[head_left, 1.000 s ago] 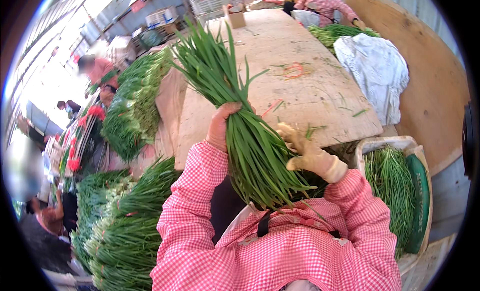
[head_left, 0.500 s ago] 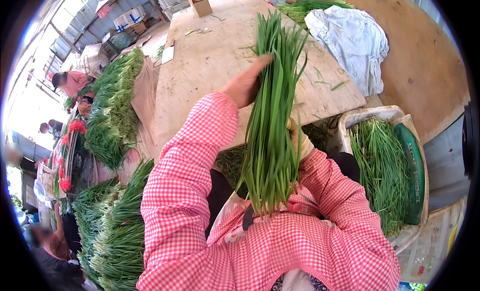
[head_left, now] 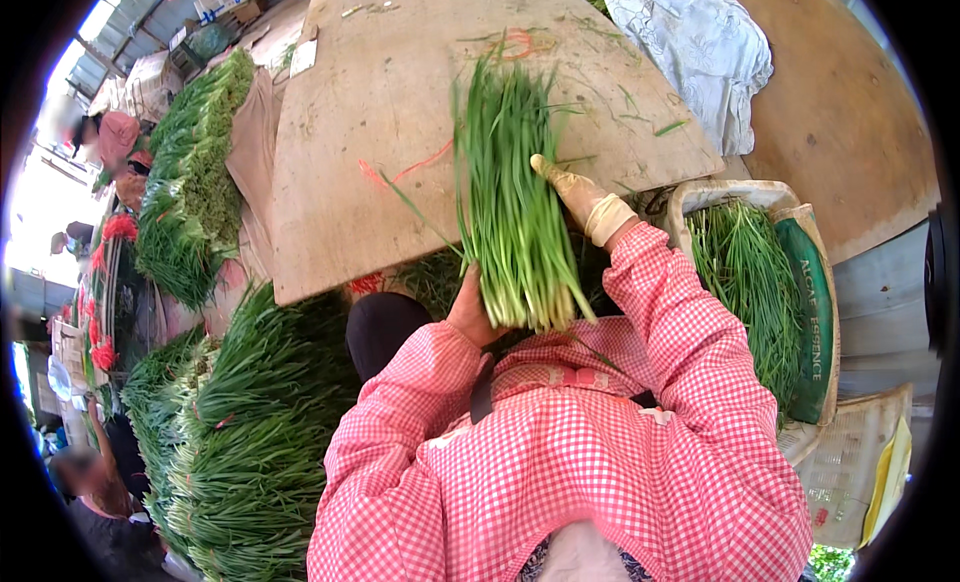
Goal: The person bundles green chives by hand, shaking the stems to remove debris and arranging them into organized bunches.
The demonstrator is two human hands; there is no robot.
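A thick bunch of long green garlic chives (head_left: 512,182) lies between my hands, with its pale stem ends toward me and its leaf tips out over the wooden board (head_left: 340,182). My left hand (head_left: 474,310), bare, grips the bunch low on its left side near the stem ends. Around the right side, farther up, is my right hand (head_left: 582,196) in a pale glove, its thumb lying along the leaves. The fingers of both hands are mostly hidden behind the chives. A thin red string (head_left: 425,162) lies on the board beside the bunch.
Large heaps of chives (head_left: 260,432) stand at my left. To my right is a white crate (head_left: 730,192) holding loose chives and a green printed bag (head_left: 805,312). A white cloth (head_left: 690,57) drapes the board's far right. Other people (head_left: 115,142) are at the far left.
My left hand has come down from the upper leaves to the stem end; my right hand has moved up along the right side. The pale stem ends now face me.
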